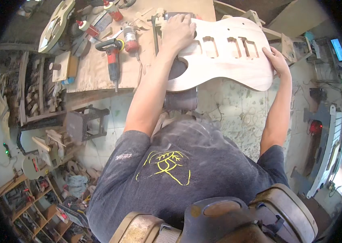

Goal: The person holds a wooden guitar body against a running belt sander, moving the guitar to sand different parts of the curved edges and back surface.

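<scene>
A pale, unfinished electric guitar body (227, 73) with routed pockets lies in front of me at the bench's right end. My left hand (179, 32) is closed over its left part, near the neck end, with the fingers partly hidden. At the far right edge my right hand (277, 61) grips the rim, thumb on the top face and the other fingers mostly out of sight. Under the body's near edge shows a dark cylinder (182, 99), largely covered by the wood. A metal fitting (159, 18) stands just beyond my left wrist.
On the wooden bench (88, 77) left of my arm lie a red-and-black polisher (112, 58), a red power tool (130, 40) and red-capped bottles (88, 28). Another guitar body (55, 26) sits far left. A dark stool (86, 123) stands below the bench.
</scene>
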The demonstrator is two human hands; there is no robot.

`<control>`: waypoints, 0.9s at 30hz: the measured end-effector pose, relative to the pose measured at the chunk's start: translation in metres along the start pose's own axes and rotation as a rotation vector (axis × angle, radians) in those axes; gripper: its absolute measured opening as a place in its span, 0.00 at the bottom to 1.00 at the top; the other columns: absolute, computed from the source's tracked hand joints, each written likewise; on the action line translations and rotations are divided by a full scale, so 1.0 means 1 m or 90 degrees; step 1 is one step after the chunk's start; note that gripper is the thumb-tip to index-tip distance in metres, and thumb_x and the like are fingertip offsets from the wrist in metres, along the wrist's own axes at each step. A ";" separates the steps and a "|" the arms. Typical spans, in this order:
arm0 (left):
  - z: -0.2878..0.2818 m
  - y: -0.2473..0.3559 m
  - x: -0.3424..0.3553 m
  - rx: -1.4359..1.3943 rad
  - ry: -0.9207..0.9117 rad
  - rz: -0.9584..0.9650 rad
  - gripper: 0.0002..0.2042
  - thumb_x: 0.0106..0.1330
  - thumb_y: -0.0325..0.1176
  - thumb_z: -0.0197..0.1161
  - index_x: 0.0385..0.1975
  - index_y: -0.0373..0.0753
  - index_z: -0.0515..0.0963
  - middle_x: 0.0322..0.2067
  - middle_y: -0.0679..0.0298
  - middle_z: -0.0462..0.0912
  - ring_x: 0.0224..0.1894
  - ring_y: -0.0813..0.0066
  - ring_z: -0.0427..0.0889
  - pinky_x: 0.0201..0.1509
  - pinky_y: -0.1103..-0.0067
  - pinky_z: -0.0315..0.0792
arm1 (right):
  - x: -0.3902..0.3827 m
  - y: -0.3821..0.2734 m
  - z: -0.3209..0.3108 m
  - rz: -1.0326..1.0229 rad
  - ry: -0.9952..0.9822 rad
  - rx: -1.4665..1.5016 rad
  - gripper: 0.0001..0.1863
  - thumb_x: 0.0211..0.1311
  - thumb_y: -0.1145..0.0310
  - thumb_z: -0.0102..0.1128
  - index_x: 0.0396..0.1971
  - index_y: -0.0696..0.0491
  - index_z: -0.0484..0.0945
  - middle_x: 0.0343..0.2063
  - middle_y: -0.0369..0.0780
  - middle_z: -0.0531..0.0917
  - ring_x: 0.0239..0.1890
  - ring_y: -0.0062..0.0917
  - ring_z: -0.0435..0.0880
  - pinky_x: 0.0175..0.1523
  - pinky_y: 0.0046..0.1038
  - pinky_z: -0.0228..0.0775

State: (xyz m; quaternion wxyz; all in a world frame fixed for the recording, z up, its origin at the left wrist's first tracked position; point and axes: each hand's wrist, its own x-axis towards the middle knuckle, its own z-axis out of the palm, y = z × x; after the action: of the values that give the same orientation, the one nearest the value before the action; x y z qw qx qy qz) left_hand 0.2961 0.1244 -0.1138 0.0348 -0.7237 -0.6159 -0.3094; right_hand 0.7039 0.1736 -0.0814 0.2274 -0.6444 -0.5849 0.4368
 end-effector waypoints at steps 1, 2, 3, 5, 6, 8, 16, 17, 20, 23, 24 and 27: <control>-0.006 -0.006 -0.002 0.002 0.005 0.000 0.21 0.72 0.43 0.49 0.54 0.32 0.76 0.54 0.51 0.79 0.61 0.56 0.74 0.67 0.64 0.64 | -0.003 -0.009 0.011 -0.009 -0.010 0.011 0.37 0.62 0.49 0.69 0.61 0.64 0.72 0.51 0.48 0.83 0.49 0.27 0.83 0.54 0.27 0.74; -0.010 -0.008 -0.002 -0.004 -0.009 0.003 0.22 0.73 0.43 0.49 0.54 0.31 0.75 0.54 0.51 0.79 0.62 0.56 0.73 0.67 0.65 0.64 | -0.011 -0.012 0.013 -0.014 -0.007 0.025 0.38 0.62 0.48 0.68 0.60 0.64 0.72 0.51 0.49 0.83 0.48 0.28 0.83 0.54 0.27 0.74; -0.015 -0.010 -0.002 -0.010 -0.025 0.007 0.23 0.73 0.44 0.49 0.55 0.31 0.75 0.55 0.51 0.79 0.62 0.56 0.73 0.67 0.65 0.64 | -0.010 -0.006 0.014 -0.047 0.013 0.013 0.40 0.61 0.45 0.68 0.60 0.65 0.72 0.50 0.50 0.83 0.47 0.29 0.84 0.53 0.28 0.75; -0.029 -0.020 -0.006 -0.011 -0.073 -0.025 0.24 0.73 0.45 0.48 0.59 0.33 0.73 0.58 0.50 0.76 0.63 0.53 0.72 0.69 0.65 0.63 | -0.015 -0.012 0.030 -0.071 0.039 -0.038 0.41 0.60 0.44 0.68 0.59 0.65 0.72 0.49 0.50 0.83 0.47 0.29 0.84 0.53 0.29 0.75; -0.036 -0.026 -0.009 -0.007 -0.125 -0.066 0.26 0.74 0.46 0.47 0.62 0.34 0.72 0.62 0.48 0.73 0.65 0.51 0.70 0.70 0.65 0.62 | -0.016 -0.018 0.044 -0.092 0.054 -0.090 0.42 0.58 0.43 0.69 0.58 0.66 0.73 0.48 0.50 0.84 0.47 0.30 0.84 0.53 0.29 0.75; -0.048 -0.036 -0.014 -0.010 -0.108 -0.061 0.27 0.73 0.50 0.49 0.60 0.34 0.73 0.59 0.48 0.76 0.62 0.51 0.74 0.66 0.64 0.67 | -0.030 -0.040 0.067 -0.086 0.069 -0.098 0.44 0.54 0.41 0.70 0.57 0.66 0.73 0.48 0.53 0.84 0.48 0.33 0.85 0.54 0.32 0.75; -0.103 -0.071 -0.027 0.073 -0.136 -0.118 0.33 0.66 0.63 0.54 0.28 0.31 0.84 0.25 0.45 0.85 0.35 0.48 0.87 0.42 0.61 0.79 | -0.073 -0.100 0.135 -0.069 0.060 -0.266 0.40 0.45 0.41 0.71 0.42 0.68 0.82 0.46 0.60 0.83 0.48 0.48 0.84 0.53 0.40 0.76; -0.110 -0.078 -0.028 0.097 -0.196 -0.120 0.34 0.66 0.64 0.54 0.27 0.30 0.84 0.25 0.45 0.85 0.35 0.48 0.86 0.42 0.61 0.79 | -0.075 -0.101 0.148 -0.106 0.124 -0.335 0.42 0.45 0.40 0.70 0.42 0.68 0.82 0.46 0.59 0.82 0.49 0.49 0.83 0.55 0.40 0.75; -0.122 -0.101 -0.036 0.091 -0.309 -0.132 0.35 0.67 0.63 0.52 0.28 0.28 0.85 0.26 0.43 0.85 0.37 0.47 0.86 0.44 0.61 0.78 | -0.078 -0.117 0.176 -0.108 0.177 -0.385 0.46 0.42 0.37 0.68 0.50 0.66 0.80 0.51 0.59 0.78 0.57 0.50 0.77 0.62 0.43 0.71; -0.145 -0.127 -0.051 -0.038 -0.358 -0.150 0.35 0.67 0.63 0.53 0.37 0.29 0.85 0.33 0.40 0.85 0.39 0.51 0.86 0.49 0.64 0.75 | -0.079 -0.131 0.201 -0.186 0.142 -0.441 0.47 0.42 0.37 0.68 0.53 0.65 0.78 0.54 0.58 0.76 0.58 0.50 0.75 0.64 0.43 0.69; -0.149 -0.130 -0.054 -0.037 -0.362 -0.139 0.35 0.67 0.63 0.53 0.37 0.29 0.85 0.33 0.40 0.85 0.39 0.51 0.86 0.49 0.64 0.75 | -0.079 -0.133 0.208 -0.179 0.150 -0.436 0.47 0.42 0.37 0.68 0.53 0.65 0.78 0.54 0.58 0.76 0.58 0.50 0.75 0.64 0.43 0.69; -0.172 -0.141 -0.059 -0.037 -0.571 -0.303 0.35 0.68 0.62 0.54 0.55 0.31 0.78 0.46 0.49 0.85 0.46 0.58 0.85 0.52 0.69 0.74 | -0.088 -0.150 0.234 -0.262 0.133 -0.378 0.46 0.42 0.41 0.67 0.58 0.59 0.77 0.55 0.57 0.76 0.58 0.51 0.75 0.66 0.44 0.67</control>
State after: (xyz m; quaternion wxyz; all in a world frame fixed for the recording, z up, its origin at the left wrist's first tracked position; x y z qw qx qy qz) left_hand 0.0944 0.0325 -0.0512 -0.3244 -0.6256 -0.7093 0.0154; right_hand 0.4319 0.0703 -0.0550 0.1719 -0.5919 -0.7774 0.1253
